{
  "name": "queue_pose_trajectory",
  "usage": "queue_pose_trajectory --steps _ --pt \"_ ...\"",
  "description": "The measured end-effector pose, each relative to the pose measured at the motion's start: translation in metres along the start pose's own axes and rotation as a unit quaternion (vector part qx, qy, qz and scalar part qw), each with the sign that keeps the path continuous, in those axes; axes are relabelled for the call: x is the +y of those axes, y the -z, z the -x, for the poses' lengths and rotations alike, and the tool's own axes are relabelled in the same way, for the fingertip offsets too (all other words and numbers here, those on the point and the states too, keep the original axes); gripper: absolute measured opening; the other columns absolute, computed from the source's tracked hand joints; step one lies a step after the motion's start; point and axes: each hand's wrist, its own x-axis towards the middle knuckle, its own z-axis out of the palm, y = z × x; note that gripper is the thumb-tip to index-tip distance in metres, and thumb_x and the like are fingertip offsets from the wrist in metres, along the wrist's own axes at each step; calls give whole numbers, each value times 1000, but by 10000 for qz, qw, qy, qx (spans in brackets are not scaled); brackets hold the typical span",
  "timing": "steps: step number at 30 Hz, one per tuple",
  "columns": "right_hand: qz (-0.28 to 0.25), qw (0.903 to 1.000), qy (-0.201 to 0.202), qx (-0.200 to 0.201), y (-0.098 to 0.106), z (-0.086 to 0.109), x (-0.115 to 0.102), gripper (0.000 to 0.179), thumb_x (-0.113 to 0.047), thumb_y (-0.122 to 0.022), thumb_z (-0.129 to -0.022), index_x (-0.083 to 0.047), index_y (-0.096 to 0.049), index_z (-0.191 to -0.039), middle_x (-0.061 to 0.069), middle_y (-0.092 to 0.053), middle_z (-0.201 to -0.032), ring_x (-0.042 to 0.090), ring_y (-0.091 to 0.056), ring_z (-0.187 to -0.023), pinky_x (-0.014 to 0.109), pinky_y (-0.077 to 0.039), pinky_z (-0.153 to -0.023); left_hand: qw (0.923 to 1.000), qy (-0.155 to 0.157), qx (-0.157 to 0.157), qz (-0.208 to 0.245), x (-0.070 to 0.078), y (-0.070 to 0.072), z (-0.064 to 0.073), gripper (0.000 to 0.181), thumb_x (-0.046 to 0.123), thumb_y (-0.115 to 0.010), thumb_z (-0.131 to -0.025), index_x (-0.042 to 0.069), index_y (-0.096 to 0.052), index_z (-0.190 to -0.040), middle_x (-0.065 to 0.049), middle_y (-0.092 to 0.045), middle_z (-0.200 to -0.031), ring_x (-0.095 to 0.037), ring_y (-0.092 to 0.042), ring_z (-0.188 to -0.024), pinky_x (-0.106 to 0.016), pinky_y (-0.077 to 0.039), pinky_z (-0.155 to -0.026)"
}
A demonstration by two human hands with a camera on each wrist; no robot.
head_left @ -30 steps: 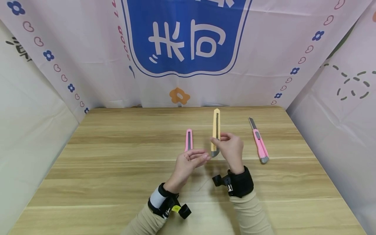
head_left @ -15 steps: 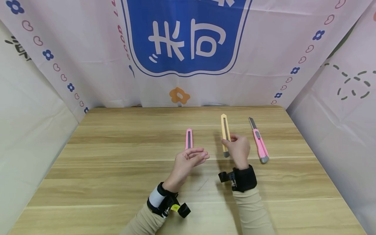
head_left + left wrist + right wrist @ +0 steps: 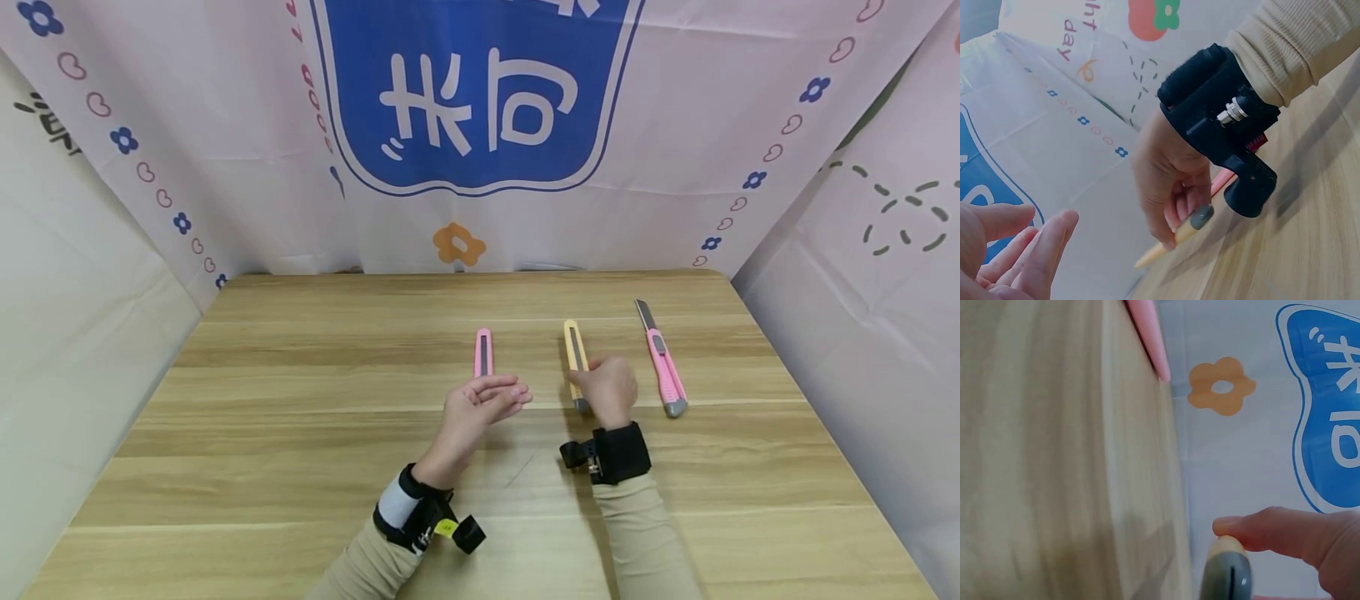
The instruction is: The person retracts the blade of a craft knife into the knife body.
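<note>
My right hand (image 3: 609, 390) pinches a yellow utility knife (image 3: 576, 350) between thumb and fingers, close over the table, its grey end toward me. In the left wrist view the yellow knife (image 3: 1188, 230) tilts, with the grey end higher. Loosely bent and holding nothing, my left hand (image 3: 480, 417) hovers in front of a pink utility knife (image 3: 483, 354) and hides its near end. A second pink utility knife (image 3: 663, 367) lies to the right of my right hand, its blade (image 3: 643, 313) extended toward the back.
The wood-grain table (image 3: 262, 433) ends at a printed cloth (image 3: 637, 225) hung behind it. White cloth stands at both sides. Each wrist wears a black strap (image 3: 622, 454) with a small camera.
My right hand has moved right and then down with the yellow knife, from beside the left fingertips to near the table surface. My left hand has barely shifted.
</note>
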Motion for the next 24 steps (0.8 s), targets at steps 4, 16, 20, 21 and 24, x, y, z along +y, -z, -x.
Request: queue_pose_trajectory --steps 4,16,20,21,24 --pt "28 9999 -88 -52 -3 -2 3 30 -27 -78 -77 -3 -73 -95 13 -72 -86 16 -59 -63 20 -35 -47 10000 4 62 -49 0 0 -2 31 3 -58 -94 -11 -57 -122 -19 -73 -107 -10 -74 -87 -23 -62 -83" --pt "232 9996 -32 174 -12 -6 8 26 -28 -79 -75 -4 -73 -81 5 -63 -67 16 -53 -56 21 -32 -43 9997 147 165 -105 4 1 -2 30 4 -53 -97 -10 -57 -123 -20 -73 -109 -10 -74 -87 -22 -62 -83" --pt "256 9996 -78 100 -12 -7 8 24 -27 -79 -75 -4 -71 -78 3 -60 -63 15 -52 -53 21 -32 -42 9997 151 144 -102 4 1 -3 29 3 -53 -97 -10 -57 -122 -21 -72 -110 -11 -73 -89 -23 -62 -83" --pt "273 9995 -100 78 -12 -7 8 24 -27 -79 -75 -4 -71 -78 3 -59 -63 15 -52 -53 21 -32 -42 9997 147 138 -123 3 2 -3 29 3 -52 -97 -10 -57 -122 -21 -72 -111 -11 -73 -89 -24 -62 -83" --pt "377 9991 -204 -30 -12 -7 7 26 -29 -78 -76 -4 -71 -82 3 -59 -64 15 -52 -54 21 -32 -43 9997 153 141 -146 3 2 -3 28 3 -52 -97 -9 -59 -121 -21 -72 -110 -12 -74 -90 -24 -62 -83"
